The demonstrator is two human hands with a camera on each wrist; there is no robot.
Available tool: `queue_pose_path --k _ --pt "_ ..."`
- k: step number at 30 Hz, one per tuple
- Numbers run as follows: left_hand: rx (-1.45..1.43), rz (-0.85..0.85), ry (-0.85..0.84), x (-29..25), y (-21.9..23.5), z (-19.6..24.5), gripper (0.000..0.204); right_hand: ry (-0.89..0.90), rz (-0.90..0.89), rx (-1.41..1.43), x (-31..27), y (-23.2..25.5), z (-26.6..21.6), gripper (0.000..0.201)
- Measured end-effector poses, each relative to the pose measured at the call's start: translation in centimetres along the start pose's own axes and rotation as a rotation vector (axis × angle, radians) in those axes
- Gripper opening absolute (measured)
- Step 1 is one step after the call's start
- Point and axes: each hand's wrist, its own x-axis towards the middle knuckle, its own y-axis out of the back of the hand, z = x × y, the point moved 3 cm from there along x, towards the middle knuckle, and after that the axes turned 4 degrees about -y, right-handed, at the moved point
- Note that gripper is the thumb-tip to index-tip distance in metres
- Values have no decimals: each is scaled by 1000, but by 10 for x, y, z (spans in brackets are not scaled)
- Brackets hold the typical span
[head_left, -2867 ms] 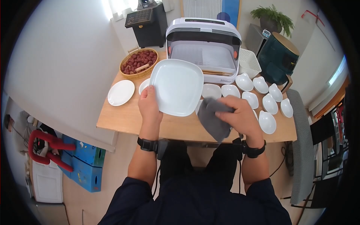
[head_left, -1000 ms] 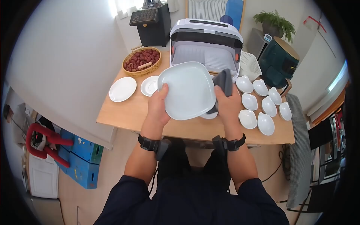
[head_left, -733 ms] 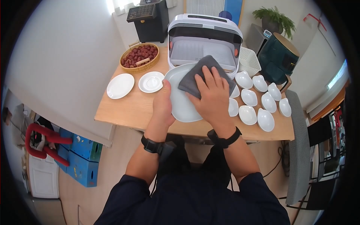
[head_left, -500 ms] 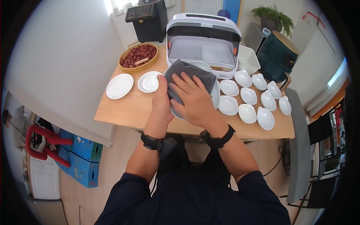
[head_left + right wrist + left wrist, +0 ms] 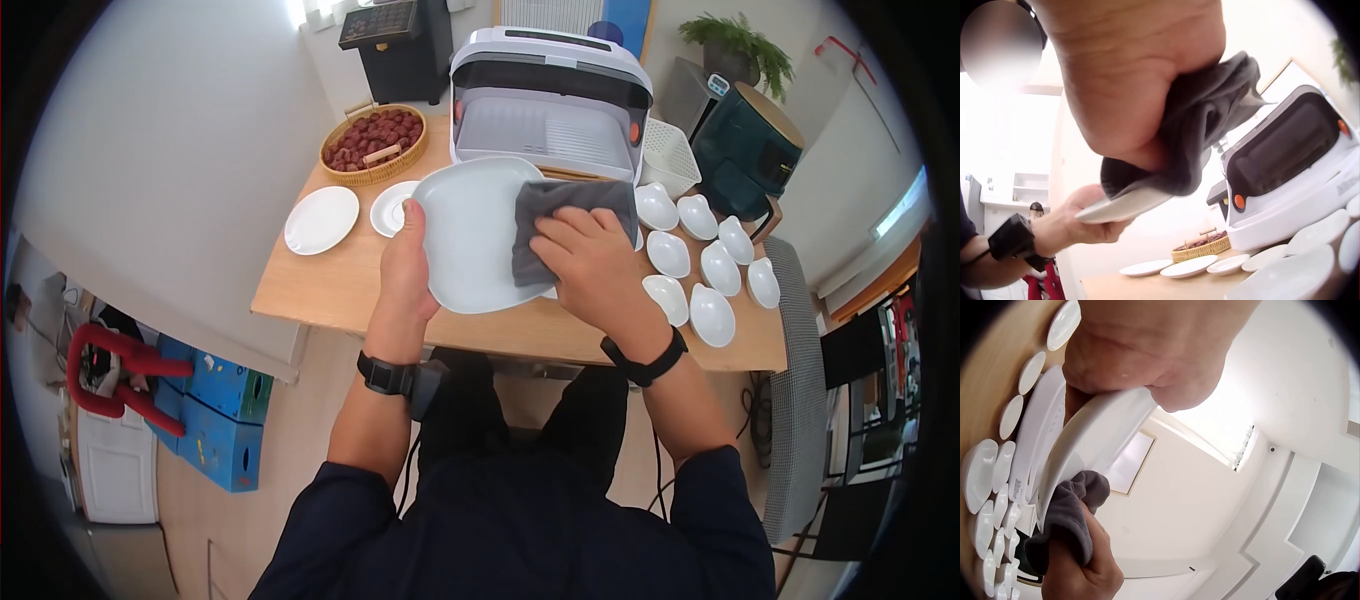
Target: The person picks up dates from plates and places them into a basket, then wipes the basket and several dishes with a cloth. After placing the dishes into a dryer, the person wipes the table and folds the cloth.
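Observation:
My left hand [image 5: 405, 265] grips a large white plate [image 5: 470, 235] by its left edge, thumb on the face and fingers behind. The plate is held up over the table, tilted toward me. At its right edge my right hand [image 5: 595, 265] holds a grey cloth [image 5: 560, 195], fingers bent over it. In the left wrist view the cloth [image 5: 1069, 515] wraps over the plate's rim, with the right hand [image 5: 1088, 569] around it. The right wrist view has the cloth [image 5: 1210, 119] bunched under the right hand, touching the plate [image 5: 1125, 206].
A white cabinet [image 5: 550, 130] with a raised dark lid stands behind the plate. Several small white bowls [image 5: 712, 315] fill the table's right side. Left are a white plate [image 5: 322, 220], a saucer [image 5: 388, 208] and a basket of dark red fruit [image 5: 375, 145]. A green air fryer [image 5: 745, 150] stands at back right.
The cloth was swung up onto the plate and swept left across its face under a flat right hand. Now it is back at the right edge, the right fingers bent.

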Motion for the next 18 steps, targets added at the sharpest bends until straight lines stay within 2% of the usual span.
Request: queue_pose_path --k 2,5,6,7,10,14,15,17,18 --pt "15 -2 5 -3 -7 -2 67 -25 85 -131 10 -7 5 25" --pt "14 8 2 -5 -13 -5 68 -80 179 -72 26 -18 2 30" --pt "-6 12 -2 -6 -14 -6 69 -114 132 0 28 -23 -3 39" --pt "-3 12 -1 -5 -15 -6 69 -116 134 1 30 -29 -10 39" --pt "17 34 -55 -1 -13 -9 70 -115 68 333 36 -45 -34 47" --pt "-98 -16 -27 0 0 -5 70 -187 51 487 34 -43 -57 47" --pt "-98 -17 -22 -1 -3 -2 70 -168 -2 545 30 -44 -57 44" --pt "17 93 -16 -3 -5 7 70 -145 -56 603 22 -39 -58 41" --pt "48 128 -41 -1 3 7 68 -110 -146 614 16 -34 -58 38"
